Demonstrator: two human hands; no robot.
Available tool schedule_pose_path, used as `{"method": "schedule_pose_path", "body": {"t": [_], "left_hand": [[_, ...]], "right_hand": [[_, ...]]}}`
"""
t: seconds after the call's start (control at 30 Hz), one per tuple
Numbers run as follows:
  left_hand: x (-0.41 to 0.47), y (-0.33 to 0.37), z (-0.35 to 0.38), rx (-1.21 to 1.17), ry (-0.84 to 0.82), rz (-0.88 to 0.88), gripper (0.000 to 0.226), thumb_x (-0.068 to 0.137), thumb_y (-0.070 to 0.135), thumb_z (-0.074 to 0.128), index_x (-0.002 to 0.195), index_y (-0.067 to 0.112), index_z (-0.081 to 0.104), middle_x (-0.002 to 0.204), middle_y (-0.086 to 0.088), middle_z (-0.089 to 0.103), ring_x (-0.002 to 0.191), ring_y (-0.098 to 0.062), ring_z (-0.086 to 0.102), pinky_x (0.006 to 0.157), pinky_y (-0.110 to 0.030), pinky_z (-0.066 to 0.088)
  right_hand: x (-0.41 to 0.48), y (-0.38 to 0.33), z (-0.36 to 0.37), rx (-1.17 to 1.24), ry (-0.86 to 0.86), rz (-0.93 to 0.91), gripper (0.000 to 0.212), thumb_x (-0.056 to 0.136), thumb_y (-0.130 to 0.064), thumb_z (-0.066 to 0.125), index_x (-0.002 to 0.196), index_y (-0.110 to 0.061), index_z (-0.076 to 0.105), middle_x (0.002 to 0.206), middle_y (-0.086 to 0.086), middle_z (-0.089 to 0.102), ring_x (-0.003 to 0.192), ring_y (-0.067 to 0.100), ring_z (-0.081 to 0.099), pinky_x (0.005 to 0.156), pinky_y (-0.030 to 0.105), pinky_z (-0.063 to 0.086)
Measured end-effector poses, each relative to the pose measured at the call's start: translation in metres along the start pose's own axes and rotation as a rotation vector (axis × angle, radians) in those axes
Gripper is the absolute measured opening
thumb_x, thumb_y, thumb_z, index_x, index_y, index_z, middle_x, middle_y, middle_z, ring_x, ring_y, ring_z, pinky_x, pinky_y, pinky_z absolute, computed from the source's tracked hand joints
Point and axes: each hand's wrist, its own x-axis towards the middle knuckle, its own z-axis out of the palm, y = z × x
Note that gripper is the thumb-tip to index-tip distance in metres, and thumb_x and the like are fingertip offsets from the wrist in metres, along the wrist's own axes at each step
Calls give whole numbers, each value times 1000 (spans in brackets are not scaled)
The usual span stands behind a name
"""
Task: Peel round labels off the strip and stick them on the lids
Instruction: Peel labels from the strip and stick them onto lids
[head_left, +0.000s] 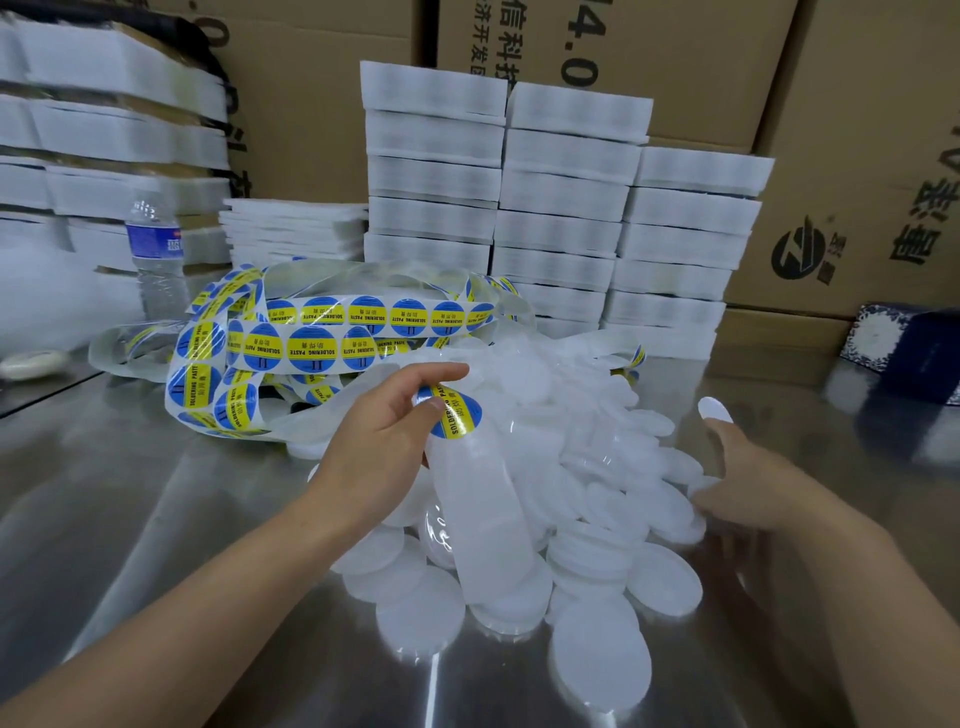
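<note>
Above the heaped lids (667, 582), left grip (384, 441) pinches a round label (457, 415) on the strip (332, 348); right grip (753, 478) is blurred, state unclear; peeling likely comes next.

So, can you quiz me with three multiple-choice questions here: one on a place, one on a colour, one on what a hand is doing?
1. The clear plastic water bottle stands: A) far left on the steel table B) on a shelf C) on the floor.
2. The round paper labels are: A) red-white B) green-black C) blue-yellow.
3. The left hand: A) lies flat B) pinches the translucent label strip C) makes a fist.
A: it stands left of the strip. C: blue with a yellow band. B: thumb and fingers pinch it.
</note>
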Motion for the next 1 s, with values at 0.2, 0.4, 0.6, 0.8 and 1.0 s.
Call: {"method": "schedule_pose_path", "body": {"t": [0.2,0.4,0.6,0.8,1.0], "left_hand": [[-3,3,1,-21,-21,-10,35,95,3,49,89,29,72,71,15,68,59,-2,58,54,-17,50],[-4,2,2,27,-55,40,21,85,12,65,81,30,74,79,5,71,57,-5,57,52,-18,51],[-3,3,2,-19,-116,-38,21,85,20,66,70,30,77,77,11,73,67,-2,62,53,-19,53],[-7,2,4,47,-299,-110,19,83,27,69,65,27,75,70,-17,65,66,-16,56,59,-23,56],[-6,3,3,-25,-292,-211,34,88,16,64,54,19,70,65,-1,66,62,-9,59,57,-20,53]], "right_hand": [[-19,-33,-10,153,276,-184,91,77,-28,70,146,-34,12,130,6,47,108,25,51,87,40,47],[-53,-83,13,504,247,-566,79,74,-32,73,136,-48,26,119,-21,46,95,-7,51,63,11,41],[-73,-103,34,566,350,-755,77,69,-38,74,124,-62,25,118,-31,44,100,-6,52,85,18,41],[-77,-111,46,319,613,-920,73,72,-36,70,134,-39,32,114,-26,44,104,-2,49,88,26,38],[-80,-112,47,333,669,-935,67,73,-34,70,132,-32,38,112,-17,49,101,5,50,89,21,33]]}}
